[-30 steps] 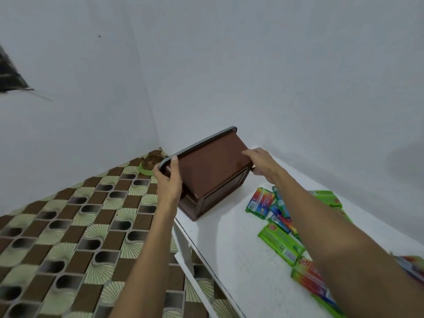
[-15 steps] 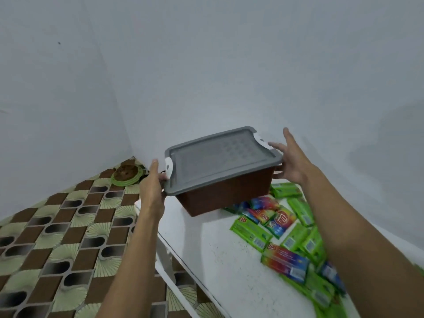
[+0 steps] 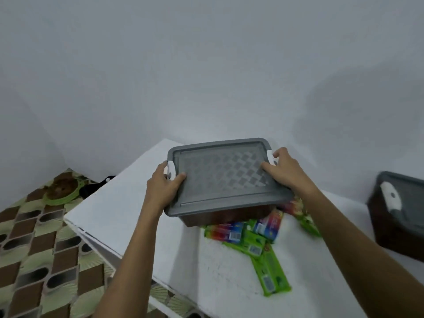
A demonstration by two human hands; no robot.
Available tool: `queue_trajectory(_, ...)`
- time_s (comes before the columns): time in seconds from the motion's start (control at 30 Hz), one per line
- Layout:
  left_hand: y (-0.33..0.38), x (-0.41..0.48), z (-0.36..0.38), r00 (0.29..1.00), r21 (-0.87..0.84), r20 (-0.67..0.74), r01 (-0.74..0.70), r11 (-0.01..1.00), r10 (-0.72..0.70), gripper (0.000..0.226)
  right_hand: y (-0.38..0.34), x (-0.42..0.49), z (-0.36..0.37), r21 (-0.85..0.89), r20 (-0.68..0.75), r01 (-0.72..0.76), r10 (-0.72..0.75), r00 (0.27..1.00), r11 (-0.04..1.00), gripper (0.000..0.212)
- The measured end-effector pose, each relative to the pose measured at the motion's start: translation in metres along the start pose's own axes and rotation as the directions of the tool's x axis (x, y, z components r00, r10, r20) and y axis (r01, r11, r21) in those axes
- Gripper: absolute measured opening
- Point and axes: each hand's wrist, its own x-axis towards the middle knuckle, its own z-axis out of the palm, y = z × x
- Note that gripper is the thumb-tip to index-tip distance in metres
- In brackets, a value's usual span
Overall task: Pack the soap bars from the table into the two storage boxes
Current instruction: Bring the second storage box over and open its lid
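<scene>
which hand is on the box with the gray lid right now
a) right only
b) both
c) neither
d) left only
b: the left hand holds the box at its left end and the right hand holds its right end, with both thumbs on top of the lid.

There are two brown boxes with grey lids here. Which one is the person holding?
The middle box, gripped at both ends by the left hand and right hand. The other box stands untouched at the far right.
</scene>
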Motion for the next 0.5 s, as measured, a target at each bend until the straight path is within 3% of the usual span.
queue_trajectory(0.23, 0.051, -0.060, 0.078, 0.969, 0.122, 0.101, -0.238, 0.963, 0.227, 0.054, 0.092, -0.090, -0.053, -0.028, -0.307, -0.078, 0.065, 0.950, 0.997, 0.034)
queue_trajectory(0.5, 0.090, -0.151, 0.158, 0.904, 0.137, 0.249, -0.387, 0.912, 0.346, 0.052, 0.196, -0.196, -0.108, 0.090, -0.419, -0.224, 0.241, 0.876, 0.970, 0.026)
